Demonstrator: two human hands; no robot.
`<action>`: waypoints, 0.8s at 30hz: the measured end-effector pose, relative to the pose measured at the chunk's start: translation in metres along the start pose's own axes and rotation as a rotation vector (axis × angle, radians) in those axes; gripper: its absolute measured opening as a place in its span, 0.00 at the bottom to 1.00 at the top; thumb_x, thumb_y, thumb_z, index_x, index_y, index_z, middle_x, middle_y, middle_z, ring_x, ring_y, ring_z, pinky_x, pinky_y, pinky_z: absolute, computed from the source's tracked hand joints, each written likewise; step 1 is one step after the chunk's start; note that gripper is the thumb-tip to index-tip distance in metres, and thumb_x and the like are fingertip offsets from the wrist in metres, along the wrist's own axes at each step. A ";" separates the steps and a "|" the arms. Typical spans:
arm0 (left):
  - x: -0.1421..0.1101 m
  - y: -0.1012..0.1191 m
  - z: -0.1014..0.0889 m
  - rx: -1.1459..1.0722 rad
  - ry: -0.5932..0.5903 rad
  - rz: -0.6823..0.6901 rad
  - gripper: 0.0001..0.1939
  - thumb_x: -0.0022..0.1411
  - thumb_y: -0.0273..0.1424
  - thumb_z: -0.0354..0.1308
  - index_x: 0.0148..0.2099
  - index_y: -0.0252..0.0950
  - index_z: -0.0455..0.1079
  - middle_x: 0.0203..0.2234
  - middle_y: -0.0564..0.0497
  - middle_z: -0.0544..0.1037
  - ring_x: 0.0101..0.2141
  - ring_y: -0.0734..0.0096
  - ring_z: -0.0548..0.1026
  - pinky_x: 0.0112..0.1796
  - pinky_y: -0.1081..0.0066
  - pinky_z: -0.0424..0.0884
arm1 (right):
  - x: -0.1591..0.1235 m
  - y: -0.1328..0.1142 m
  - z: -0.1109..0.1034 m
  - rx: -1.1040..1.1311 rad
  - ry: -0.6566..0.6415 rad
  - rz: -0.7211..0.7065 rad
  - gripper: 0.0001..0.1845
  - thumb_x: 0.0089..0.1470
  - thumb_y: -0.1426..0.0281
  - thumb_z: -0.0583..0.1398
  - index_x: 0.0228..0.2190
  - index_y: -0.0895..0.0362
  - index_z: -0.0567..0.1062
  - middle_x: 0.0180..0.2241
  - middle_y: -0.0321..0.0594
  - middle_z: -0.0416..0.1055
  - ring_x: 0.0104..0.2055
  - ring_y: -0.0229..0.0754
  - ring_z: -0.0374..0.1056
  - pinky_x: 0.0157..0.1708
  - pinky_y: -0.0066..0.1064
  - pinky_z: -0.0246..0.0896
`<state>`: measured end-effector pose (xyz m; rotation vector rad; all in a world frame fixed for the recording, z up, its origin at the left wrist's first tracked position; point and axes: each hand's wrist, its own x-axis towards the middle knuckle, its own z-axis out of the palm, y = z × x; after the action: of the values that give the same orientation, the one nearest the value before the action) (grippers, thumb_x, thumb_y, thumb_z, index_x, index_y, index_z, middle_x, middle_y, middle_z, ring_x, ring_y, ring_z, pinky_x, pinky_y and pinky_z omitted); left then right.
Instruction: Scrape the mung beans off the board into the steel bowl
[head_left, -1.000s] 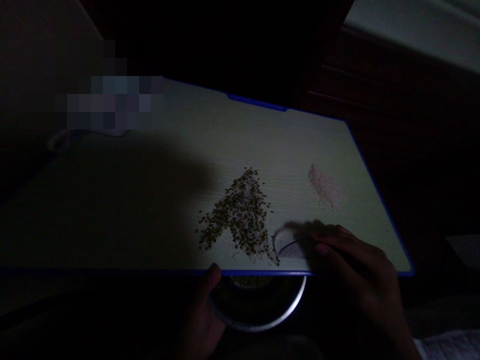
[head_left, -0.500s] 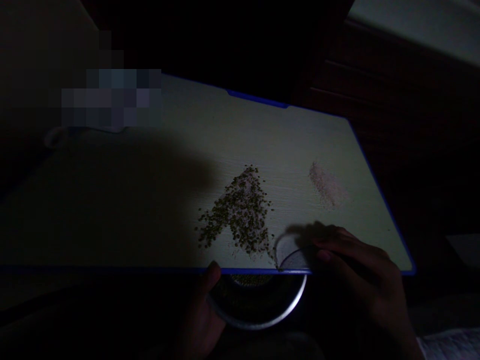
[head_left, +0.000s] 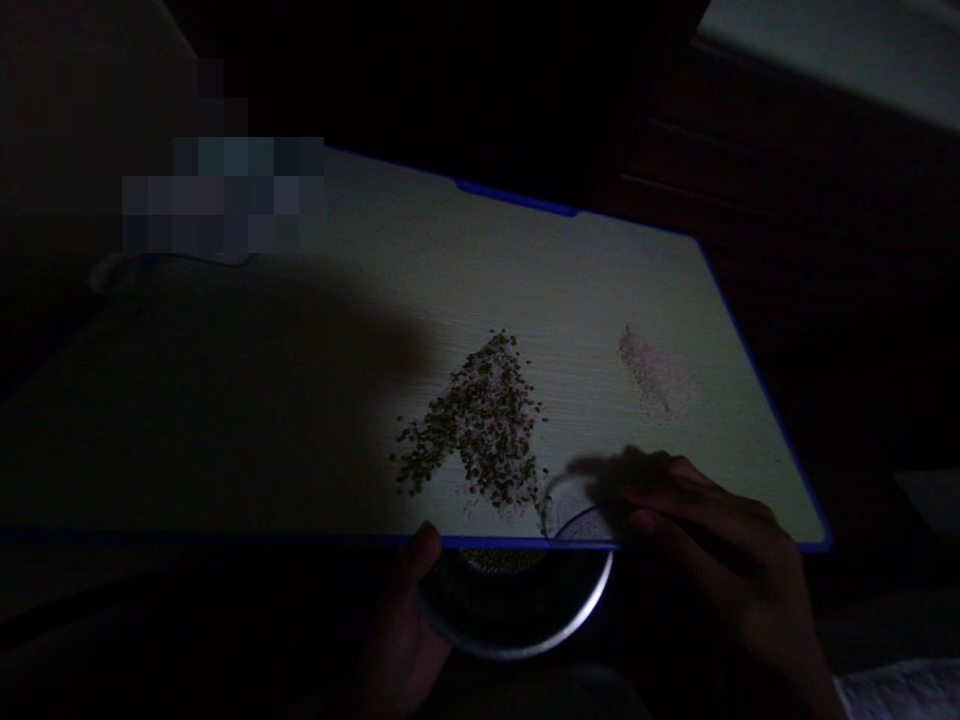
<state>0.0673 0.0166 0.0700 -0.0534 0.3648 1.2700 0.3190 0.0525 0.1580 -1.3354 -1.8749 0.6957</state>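
Observation:
In the dim head view, a pile of small green beans mixed with pale grains (head_left: 487, 425) lies on a pale board with a blue rim (head_left: 480, 260). Below its near edge is a metal bowl (head_left: 525, 645) with green beans inside. My left hand (head_left: 412, 620) is closed on the bowl's left side, its thumb up by the board's edge. My right hand (head_left: 720, 540) pinches a thin, rounded, see-through piece with a dark rim (head_left: 589, 522); its exact kind is unclear. That piece rests at the board's near edge, just right of the pile.
A smaller heap of pale pinkish grains (head_left: 654, 370) lies on the board's right side. At the far left is a pixelated area, with a pale looped thing (head_left: 112, 272) beside it. Dark wooden panels (head_left: 787, 180) stand behind on the right.
My right hand and the thin rounded piece have shifted very slightly left along the near edge. The left hand, the bowl and the heaps look the same.

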 end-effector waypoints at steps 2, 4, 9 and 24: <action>0.000 0.000 0.001 0.003 -0.004 0.006 0.11 0.68 0.31 0.65 0.49 0.49 0.86 0.47 0.57 0.86 0.54 0.54 0.82 0.69 0.59 0.54 | 0.001 -0.001 0.001 0.005 0.017 0.008 0.21 0.62 0.74 0.66 0.49 0.35 0.84 0.40 0.29 0.86 0.44 0.45 0.81 0.44 0.41 0.75; 0.001 0.001 0.003 0.005 0.011 0.006 0.11 0.67 0.32 0.66 0.49 0.49 0.86 0.47 0.57 0.85 0.52 0.54 0.83 0.69 0.60 0.55 | 0.003 -0.002 0.003 0.002 0.028 0.025 0.20 0.62 0.75 0.66 0.48 0.36 0.84 0.41 0.29 0.86 0.44 0.45 0.81 0.43 0.41 0.75; 0.001 0.001 0.004 -0.021 0.017 0.011 0.11 0.67 0.31 0.65 0.46 0.50 0.87 0.45 0.58 0.86 0.54 0.54 0.82 0.69 0.58 0.55 | 0.007 -0.003 0.004 0.003 0.036 0.009 0.15 0.62 0.73 0.67 0.45 0.42 0.86 0.40 0.32 0.86 0.42 0.45 0.81 0.38 0.40 0.74; 0.000 0.001 -0.002 -0.076 -0.104 -0.041 0.16 0.74 0.30 0.56 0.53 0.48 0.85 0.50 0.56 0.85 0.61 0.55 0.76 0.71 0.58 0.47 | 0.004 0.001 0.006 -0.053 0.091 0.044 0.15 0.63 0.72 0.66 0.48 0.41 0.85 0.48 0.33 0.86 0.48 0.46 0.81 0.45 0.40 0.77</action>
<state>0.0662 0.0166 0.0677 -0.0590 0.2241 1.2403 0.3137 0.0569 0.1544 -1.4220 -1.8082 0.6006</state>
